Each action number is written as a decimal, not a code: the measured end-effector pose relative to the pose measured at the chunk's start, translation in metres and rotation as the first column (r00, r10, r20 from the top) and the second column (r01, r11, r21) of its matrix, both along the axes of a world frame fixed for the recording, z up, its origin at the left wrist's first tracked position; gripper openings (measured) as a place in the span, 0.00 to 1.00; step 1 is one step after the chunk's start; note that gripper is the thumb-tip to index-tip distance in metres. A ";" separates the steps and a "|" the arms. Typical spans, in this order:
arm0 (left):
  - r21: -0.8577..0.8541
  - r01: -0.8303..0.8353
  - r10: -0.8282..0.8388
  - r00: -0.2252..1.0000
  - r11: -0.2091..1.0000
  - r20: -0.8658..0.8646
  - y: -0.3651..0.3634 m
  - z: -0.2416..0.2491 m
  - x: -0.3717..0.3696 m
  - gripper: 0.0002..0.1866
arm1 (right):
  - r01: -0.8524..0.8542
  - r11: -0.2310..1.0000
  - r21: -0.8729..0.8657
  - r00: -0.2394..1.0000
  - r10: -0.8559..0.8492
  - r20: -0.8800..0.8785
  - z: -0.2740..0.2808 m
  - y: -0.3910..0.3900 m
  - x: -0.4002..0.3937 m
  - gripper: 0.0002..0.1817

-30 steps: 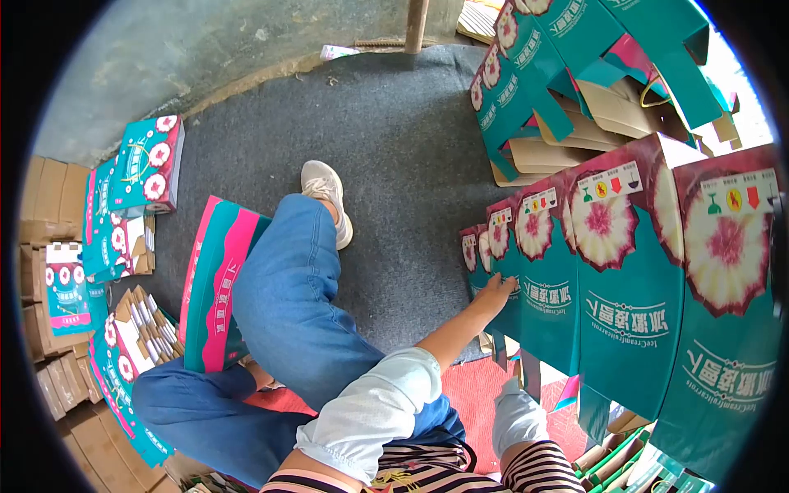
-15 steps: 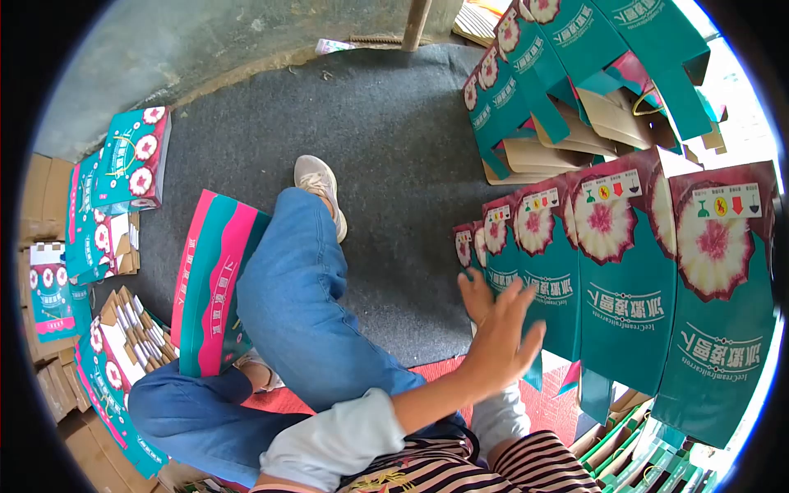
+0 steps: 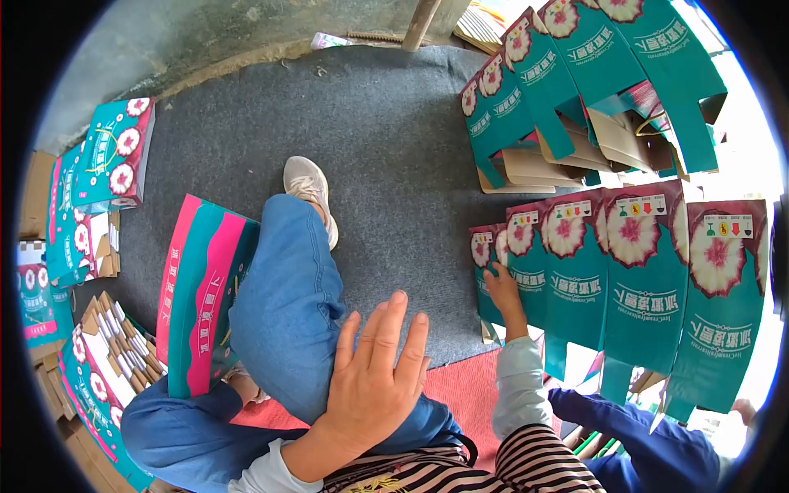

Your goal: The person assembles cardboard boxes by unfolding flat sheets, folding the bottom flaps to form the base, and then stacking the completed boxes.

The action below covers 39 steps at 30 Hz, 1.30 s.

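My left hand is held above my thigh in the lower middle of the head view, fingers stretched and spread, holding nothing. My right hand lies against the front of the leftmost carton in a row of teal and maroon printed gift cartons, its visible fingers slightly apart. More cartons of this row, such as a tall one, stand side by side to the right, printed with radish slices. A closed teal and pink carton leans beside my bent knee.
A second row of cartons with open flaps stands behind. Packed cartons and a box of wrapped sticks lie at left. Another person's dark blue sleeve reaches in at lower right. A wooden post stands by the wall.
My left hand has drawn back left, away from the cartons, to above my thigh. My right hand now shows against the end carton. Another person's sleeve has come in at lower right.
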<state>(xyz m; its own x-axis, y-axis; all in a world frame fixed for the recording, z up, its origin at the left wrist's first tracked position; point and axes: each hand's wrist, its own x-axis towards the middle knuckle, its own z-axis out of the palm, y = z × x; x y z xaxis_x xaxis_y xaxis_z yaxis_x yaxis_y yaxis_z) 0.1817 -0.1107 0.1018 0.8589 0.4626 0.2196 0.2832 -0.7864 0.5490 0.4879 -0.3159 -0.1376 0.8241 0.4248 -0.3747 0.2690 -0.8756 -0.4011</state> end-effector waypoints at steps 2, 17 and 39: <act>-0.024 -0.002 0.002 1.000 1.000 0.013 0.005 -0.002 -0.007 0.31 | 0.003 1.000 -0.015 1.000 -0.002 0.024 0.006 -0.001 0.008 0.26; 0.040 -0.001 0.002 1.000 0.999 -0.021 -0.017 -0.030 -0.013 0.30 | -0.056 0.998 -0.020 0.963 0.060 0.261 -0.035 -0.059 0.136 0.25; 0.052 -0.471 0.374 0.758 0.880 0.534 0.000 -0.042 -0.114 0.20 | -0.567 0.762 0.313 0.745 0.636 -0.201 0.023 0.125 0.002 0.21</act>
<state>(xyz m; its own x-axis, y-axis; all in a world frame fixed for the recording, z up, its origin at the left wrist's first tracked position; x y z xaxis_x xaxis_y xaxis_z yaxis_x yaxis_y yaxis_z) 0.0672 -0.1111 0.0593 0.3340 0.6650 0.6680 0.3379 -0.7461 0.5738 0.4895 -0.1910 -0.1141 0.2413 0.8926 -0.3809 0.5553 -0.4489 -0.7001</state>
